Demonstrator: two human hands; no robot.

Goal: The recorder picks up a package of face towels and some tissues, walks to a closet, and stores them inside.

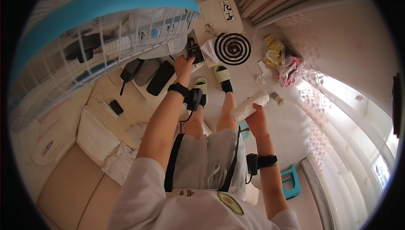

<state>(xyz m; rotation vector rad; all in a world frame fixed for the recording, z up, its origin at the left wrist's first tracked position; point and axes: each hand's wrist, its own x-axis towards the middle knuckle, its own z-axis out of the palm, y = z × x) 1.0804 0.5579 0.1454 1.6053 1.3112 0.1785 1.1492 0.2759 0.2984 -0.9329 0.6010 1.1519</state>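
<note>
L hand (182, 66): reaching fwd, fingers part-curled, thumb side at or v. near a small black box (194, 53); contact unclear, so can't tell if it has hold of anything.
R hand (258, 121): out to the side, fingers wrapped round one end of a white bundle (250, 106), thumb on the near side; grip looks snug, far end free.
White bundle: off the floor, tilted, up-R of the R knee; contents can't be made out.
Black box: just beyond L fingertips, beside a B&W spiral disc (233, 49), approx. level w/ the fan's right edge.
Fan (107, 0): big, blue-rimmed, upper L; hides part of the surface behind.
Dark cases: long black case (160, 79) and grey case (147, 72) side by side, L of the L forearm.
Floor, R side: small cylinder (278, 99) near the bundle's far end; yellow & red bags (283, 61) farther up; blue stool (290, 182) well apart, lower R.
Step (judgement): prob. handling items at the black box w/ L while R carries the bundle; hands work apart.
Next move (judgement): calls for a sure L grip, if the box is wanted, clear of the disc; R to keep the bundle steady meanwhile.
</note>
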